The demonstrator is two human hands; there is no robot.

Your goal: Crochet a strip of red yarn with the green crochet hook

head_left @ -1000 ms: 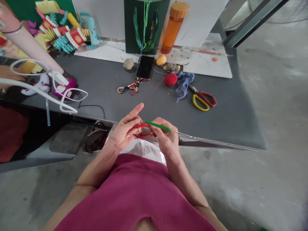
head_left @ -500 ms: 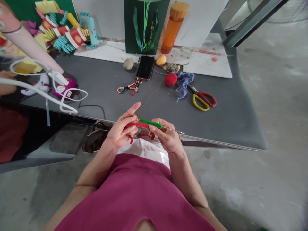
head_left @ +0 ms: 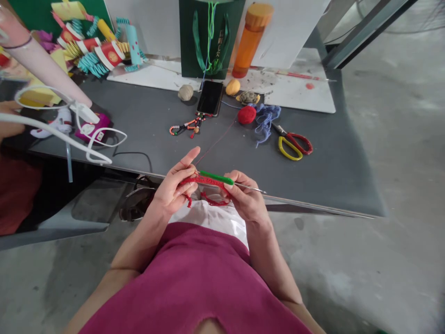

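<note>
My left hand (head_left: 174, 185) pinches a small red crochet piece (head_left: 205, 188) just in front of the grey table's near edge, its index finger raised with a thin red thread (head_left: 215, 141) running over it. That thread leads across the table to a red yarn ball (head_left: 246, 114). My right hand (head_left: 245, 197) grips a crochet hook with a green handle (head_left: 216, 177), the handle pointing left into the red work and the metal shaft sticking out to the right.
On the grey table (head_left: 330, 162) lie red-and-yellow scissors (head_left: 294, 144), blue yarn (head_left: 266, 118), a phone (head_left: 210, 97), a bead string (head_left: 186, 126), an orange bottle (head_left: 251, 39) and a green bag (head_left: 208, 37). Paper crafts (head_left: 93, 44) and white cables (head_left: 69, 134) sit left, by another person's arm (head_left: 38, 58).
Both hands have shifted slightly left and down with the work. The hook has slid left into the red piece, and the thread to the yarn ball now shows taut.
</note>
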